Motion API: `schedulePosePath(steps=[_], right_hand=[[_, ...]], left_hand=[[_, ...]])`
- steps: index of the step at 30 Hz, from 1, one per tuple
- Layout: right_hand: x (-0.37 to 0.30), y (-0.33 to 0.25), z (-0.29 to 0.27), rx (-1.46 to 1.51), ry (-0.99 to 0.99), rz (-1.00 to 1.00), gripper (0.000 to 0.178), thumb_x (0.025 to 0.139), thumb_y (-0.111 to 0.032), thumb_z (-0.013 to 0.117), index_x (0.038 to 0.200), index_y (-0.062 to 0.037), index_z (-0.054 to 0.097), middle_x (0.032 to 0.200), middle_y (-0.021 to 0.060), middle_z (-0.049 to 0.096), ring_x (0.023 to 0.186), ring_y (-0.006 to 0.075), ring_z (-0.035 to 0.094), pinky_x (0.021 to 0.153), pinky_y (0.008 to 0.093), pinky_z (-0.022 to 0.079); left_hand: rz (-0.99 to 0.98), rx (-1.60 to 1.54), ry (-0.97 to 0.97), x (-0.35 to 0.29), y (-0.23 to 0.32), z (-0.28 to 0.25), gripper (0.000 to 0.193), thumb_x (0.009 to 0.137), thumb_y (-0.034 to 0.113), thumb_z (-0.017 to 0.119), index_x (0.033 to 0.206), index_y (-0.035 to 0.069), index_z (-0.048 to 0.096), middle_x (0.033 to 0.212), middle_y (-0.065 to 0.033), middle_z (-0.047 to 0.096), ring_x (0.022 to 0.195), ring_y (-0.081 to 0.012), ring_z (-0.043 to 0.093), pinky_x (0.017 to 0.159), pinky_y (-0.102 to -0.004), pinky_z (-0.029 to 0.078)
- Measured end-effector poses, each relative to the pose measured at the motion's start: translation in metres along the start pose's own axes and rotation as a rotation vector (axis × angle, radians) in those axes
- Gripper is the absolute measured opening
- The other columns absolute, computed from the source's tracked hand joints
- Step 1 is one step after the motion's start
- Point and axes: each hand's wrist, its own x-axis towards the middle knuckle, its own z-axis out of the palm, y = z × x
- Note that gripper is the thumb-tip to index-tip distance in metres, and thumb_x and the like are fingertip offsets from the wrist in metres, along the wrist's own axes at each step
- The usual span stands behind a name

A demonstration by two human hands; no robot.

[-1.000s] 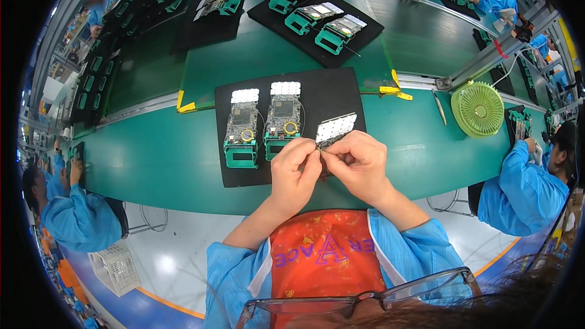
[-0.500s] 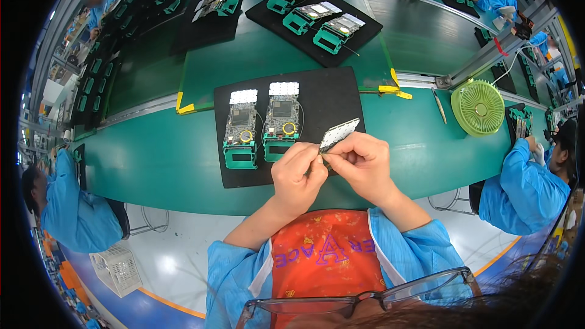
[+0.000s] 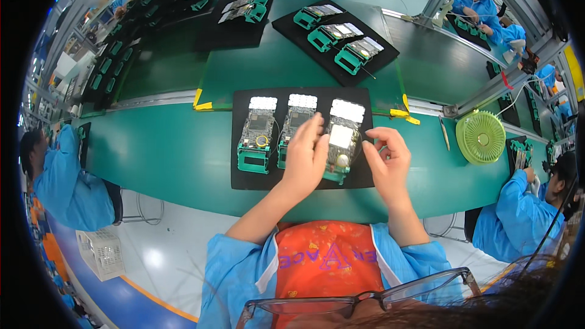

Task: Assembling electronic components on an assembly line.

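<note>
Three circuit boards in green plastic frames are lined up on a black mat (image 3: 244, 181) before me. The right circuit board (image 3: 345, 136) shows a white square and a round pale part on its face. Alongside its left edge, my left hand (image 3: 304, 153) has its fingers stretched out and partly hides the middle circuit board (image 3: 298, 116). My right hand (image 3: 389, 161) is just off the right edge of that same board, fingers loosely bent and apart from the thumb, with nothing seen in it. The left circuit board (image 3: 261, 125) has a yellow ring near its green frame and lies untouched.
Past the mat, a tilted black tray (image 3: 381, 64) carries three more framed boards. A green fan (image 3: 481, 137) and a pen-like stick (image 3: 444, 133) are at the right. Yellow tape (image 3: 402, 116) marks the table. Co-workers in blue sit on both sides and at the back.
The board I held up between both hands now lies face up at the mat's right side. My hands have come apart, one to each side of it. The view has shifted slightly.
</note>
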Motion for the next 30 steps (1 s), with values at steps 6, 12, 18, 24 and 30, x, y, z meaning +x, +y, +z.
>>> schedulePosePath(steps=[6, 12, 18, 24, 30], right_hand=[[0.005, 0.075, -0.019, -0.417, -0.088, 0.108, 0.046, 0.088, -0.015, 0.064, 0.128, 0.0023, 0.048, 0.107, 0.0176, 0.06, 0.079, 0.025, 0.062, 0.074, 0.0348, 0.05], [0.01, 0.083, -0.032, -0.006, -0.324, 0.543, 0.058, 0.09, -0.02, 0.064, 0.138, 0.0043, 0.039, 0.094, 0.0088, 0.061, 0.078, 0.0136, 0.058, 0.066, 0.0282, 0.049], [0.013, 0.07, -0.041, 0.294, -0.631, 0.543, 0.054, 0.094, -0.016, 0.05, 0.143, -0.0045, 0.03, 0.104, 0.0059, 0.058, 0.079, 0.0105, 0.059, 0.055, 0.0241, 0.05], [0.012, 0.083, -0.064, 0.834, -0.259, 0.51, 0.064, 0.085, 0.001, 0.05, 0.146, -0.0071, 0.034, 0.127, 0.0079, 0.057, 0.102, 0.0147, 0.063, 0.077, 0.0276, 0.056], [0.03, 0.104, -0.087, 1.07, -0.046, 0.432, 0.061, 0.081, 0.008, 0.048, 0.14, -0.0075, 0.042, 0.123, 0.0126, 0.061, 0.102, 0.0222, 0.066, 0.087, 0.0342, 0.056]], left_hand=[[0.07, 0.464, 0.201, -0.012, -0.014, -0.051, 0.046, 0.088, 0.013, 0.061, 0.13, -0.004, 0.049, 0.131, -0.021, 0.047, 0.124, -0.0366, 0.042, 0.107, -0.0451, 0.031], [-0.358, 0.562, 0.206, -0.034, -0.045, -0.111, 0.053, 0.096, 0.024, 0.053, 0.137, -0.006, 0.04, 0.139, -0.0268, 0.039, 0.128, -0.041, 0.039, 0.108, -0.045, 0.03], [-0.352, 0.423, 0.152, -0.051, -0.075, -0.134, 0.047, 0.1, 0.025, 0.046, 0.135, -0.007, 0.044, 0.133, -0.0242, 0.05, 0.125, -0.0333, 0.048, 0.107, -0.0395, 0.035], [-0.379, -0.52, 0.127, -0.049, -0.078, -0.124, 0.043, 0.104, 0.026, 0.039, 0.134, -0.004, 0.046, 0.132, -0.0182, 0.052, 0.122, -0.024, 0.05, 0.105, -0.0357, 0.038], [-0.294, -0.755, 0.055, -0.028, -0.035, -0.105, 0.052, 0.105, 0.036, 0.033, 0.139, -0.002, 0.04, 0.127, -0.018, 0.053, 0.101, -0.0254, 0.06, 0.08, -0.0328, 0.05]])
